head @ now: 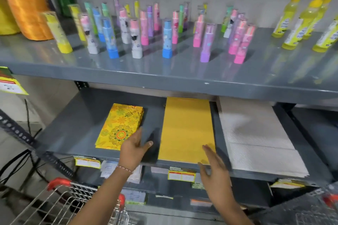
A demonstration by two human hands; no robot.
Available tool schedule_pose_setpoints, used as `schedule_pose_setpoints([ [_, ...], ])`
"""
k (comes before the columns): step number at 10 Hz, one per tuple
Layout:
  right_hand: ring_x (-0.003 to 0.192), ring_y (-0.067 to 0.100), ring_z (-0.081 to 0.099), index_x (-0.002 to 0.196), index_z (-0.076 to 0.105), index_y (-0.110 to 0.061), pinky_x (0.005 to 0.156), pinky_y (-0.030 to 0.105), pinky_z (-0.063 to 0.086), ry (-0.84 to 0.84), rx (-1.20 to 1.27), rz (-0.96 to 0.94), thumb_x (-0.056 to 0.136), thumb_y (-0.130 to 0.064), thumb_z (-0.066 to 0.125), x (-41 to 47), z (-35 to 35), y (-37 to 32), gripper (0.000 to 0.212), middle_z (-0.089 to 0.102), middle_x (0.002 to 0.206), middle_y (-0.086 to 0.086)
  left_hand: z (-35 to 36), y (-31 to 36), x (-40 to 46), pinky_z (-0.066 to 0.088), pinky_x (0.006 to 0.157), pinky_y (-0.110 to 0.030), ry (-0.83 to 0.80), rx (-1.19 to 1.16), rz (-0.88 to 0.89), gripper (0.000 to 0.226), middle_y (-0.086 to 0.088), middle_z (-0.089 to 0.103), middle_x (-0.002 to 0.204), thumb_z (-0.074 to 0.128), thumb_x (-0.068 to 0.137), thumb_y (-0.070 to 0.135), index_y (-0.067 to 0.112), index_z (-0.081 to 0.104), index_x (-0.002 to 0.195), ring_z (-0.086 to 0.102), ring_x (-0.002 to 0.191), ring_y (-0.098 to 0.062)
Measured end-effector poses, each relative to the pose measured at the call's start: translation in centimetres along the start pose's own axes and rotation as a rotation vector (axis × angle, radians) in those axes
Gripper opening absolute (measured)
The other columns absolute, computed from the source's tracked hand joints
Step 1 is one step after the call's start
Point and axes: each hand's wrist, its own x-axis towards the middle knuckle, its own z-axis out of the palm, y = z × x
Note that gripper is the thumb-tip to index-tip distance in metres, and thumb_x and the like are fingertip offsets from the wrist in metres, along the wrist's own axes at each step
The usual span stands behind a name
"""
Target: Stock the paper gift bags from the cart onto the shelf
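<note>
A flat stack of plain yellow paper gift bags [184, 128] lies on the grey middle shelf [76, 126]. To its left lies a stack of yellow floral-patterned bags [118, 126]; to its right a stack of white textured bags [256, 139]. My left hand [134, 149] hovers open over the shelf, fingertips near the floral stack's right edge. My right hand [212, 166] is open at the plain yellow stack's front right corner, blurred. Neither hand holds anything. The wire cart [73, 201] with red handle corners sits at the bottom left; its contents are not visible.
The upper shelf [164, 71] carries many small pastel bottles [135, 40], yellow bottles [294, 23] at right and orange and yellow rolls [25, 3] at left. Price tags [181, 174] hang on shelf edges. Black cables [29, 129] run down at left. A second cart's corner [327, 201] shows at right.
</note>
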Motion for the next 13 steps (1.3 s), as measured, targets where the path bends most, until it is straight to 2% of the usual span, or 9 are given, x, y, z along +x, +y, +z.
schedule_pose_setpoints([
  [1, 0.125, -0.002, 0.047, 0.132, 0.052, -0.030, 0.107, 0.020, 0.040, -0.140, 0.226, -0.055, 0.086, -0.017, 0.067, -0.1, 3.8, -4.7, 0.050, 0.049, 0.136, -0.019, -6.9, -2.1, 1.7, 0.047, 0.088, -0.028, 0.110, 0.110, 0.014, 0.080, -0.010, 0.061, 0.130, 0.083, 0.069, 0.019, 0.011, 0.046, 0.139, 0.057, 0.119, -0.025],
  [3, 0.133, 0.022, 0.044, 0.141, 0.038, -0.003, 0.095, 0.013, 0.041, -0.452, 0.490, 0.208, 0.082, -0.003, 0.069, 4.5, 13.8, -11.4, 0.066, 0.041, 0.148, 0.011, -14.7, -7.4, 6.3, 0.038, 0.077, -0.018, -0.105, 0.299, -0.064, 0.068, -0.012, 0.068, 0.108, 0.089, 0.058, 0.019, 0.000, 0.061, 0.117, 0.058, 0.105, -0.014],
  [4, 0.123, 0.024, 0.052, 0.143, 0.033, 0.001, 0.089, 0.023, 0.045, -0.471, 0.385, 0.258, 0.083, -0.004, 0.069, 6.3, 16.3, -12.9, 0.069, 0.050, 0.140, 0.017, -14.8, -8.4, 7.8, 0.048, 0.077, -0.006, -0.175, 0.121, -0.120, 0.048, -0.006, 0.070, 0.115, 0.073, 0.074, -0.004, -0.003, 0.058, 0.119, 0.060, 0.105, -0.011],
  [5, 0.100, 0.020, 0.063, 0.131, 0.052, -0.003, 0.081, 0.025, 0.050, -0.442, 0.332, 0.201, 0.083, 0.000, 0.067, 6.6, 17.4, -13.3, 0.051, 0.068, 0.116, 0.016, -14.4, -8.2, 7.8, 0.044, 0.063, 0.005, -0.176, 0.063, -0.100, 0.031, 0.020, 0.069, 0.086, 0.062, 0.083, -0.008, 0.005, 0.063, 0.112, 0.056, 0.069, 0.022],
  [6, 0.089, 0.008, 0.065, 0.122, 0.063, -0.017, 0.084, 0.027, 0.054, -0.418, 0.289, 0.125, 0.080, -0.002, 0.069, 6.5, 18.2, -13.0, 0.045, 0.074, 0.106, 0.003, -14.3, -8.8, 7.9, 0.046, 0.064, 0.002, -0.239, 0.018, -0.085, 0.032, 0.031, 0.067, 0.068, 0.059, 0.085, -0.010, 0.001, 0.063, 0.114, 0.056, 0.070, 0.019],
  [7, 0.092, 0.008, 0.068, 0.115, 0.068, -0.020, 0.084, 0.029, 0.056, -0.398, 0.275, 0.107, 0.079, -0.006, 0.071, 6.2, 18.5, -13.0, 0.039, 0.075, 0.104, -0.003, -14.3, -8.9, 7.7, 0.045, 0.066, 0.002, -0.271, 0.047, -0.041, 0.046, 0.013, 0.069, 0.088, 0.055, 0.081, -0.020, -0.009, 0.051, 0.126, 0.055, 0.065, 0.025],
  [11, 0.090, 0.002, 0.067, 0.112, 0.070, -0.022, 0.087, 0.027, 0.055, -0.367, 0.331, 0.083, 0.077, -0.006, 0.073, 4.8, 18.9, -12.9, 0.038, 0.074, 0.105, -0.007, -14.7, -10.8, 7.2, 0.051, 0.076, -0.004, -0.280, 0.030, -0.056, 0.054, 0.037, 0.067, 0.070, 0.056, 0.078, -0.024, -0.005, 0.051, 0.129, 0.059, 0.073, 0.021],
  [12, 0.089, 0.003, 0.067, 0.115, 0.068, -0.020, 0.087, 0.032, 0.056, -0.374, 0.350, 0.078, 0.078, -0.005, 0.072, 4.6, 18.6, -13.2, 0.041, 0.074, 0.106, -0.005, -14.4, -9.7, 6.5, 0.052, 0.084, -0.021, -0.205, 0.123, -0.058, 0.043, 0.023, 0.074, 0.079, 0.061, 0.080, -0.014, 0.001, 0.061, 0.120, 0.066, 0.081, 0.009],
  [13, 0.091, 0.009, 0.068, 0.121, 0.062, -0.012, 0.088, 0.034, 0.055, -0.353, 0.385, 0.143, 0.078, -0.008, 0.073, 4.1, 17.7, -13.4, 0.045, 0.073, 0.109, 0.005, -14.4, -8.4, 5.3, 0.042, 0.068, -0.033, 0.034, 0.343, -0.054, 0.009, -0.013, 0.068, 0.079, 0.065, 0.085, 0.015, 0.012, 0.063, 0.094, 0.065, 0.081, -0.030],
])
